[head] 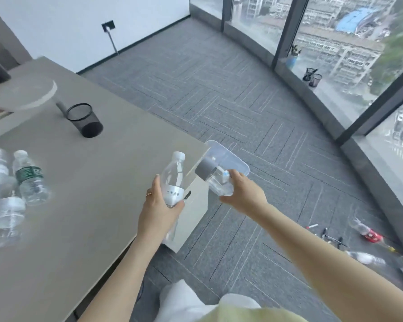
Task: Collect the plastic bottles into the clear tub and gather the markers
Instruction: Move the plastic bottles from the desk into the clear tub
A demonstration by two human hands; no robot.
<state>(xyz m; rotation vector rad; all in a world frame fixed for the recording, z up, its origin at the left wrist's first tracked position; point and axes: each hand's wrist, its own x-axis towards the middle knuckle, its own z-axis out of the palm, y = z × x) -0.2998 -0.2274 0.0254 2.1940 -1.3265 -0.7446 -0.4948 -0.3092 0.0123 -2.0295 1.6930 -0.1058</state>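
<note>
My left hand grips the lower part of a clear bottle with a white cap, upright at the table's right corner. My right hand holds a second clear bottle with a wide grey cap, tilted with the cap toward the table. Just behind it is the clear tub, partly hidden by the table corner. Several more bottles lie at the table's left edge. On the floor at right are a red-labelled bottle, a clear bottle and scattered markers.
The grey table fills the left side, with a black mesh cup on it. Grey carpet lies to the right. Curved floor-to-ceiling windows run along the far right, with pen cups on the sill.
</note>
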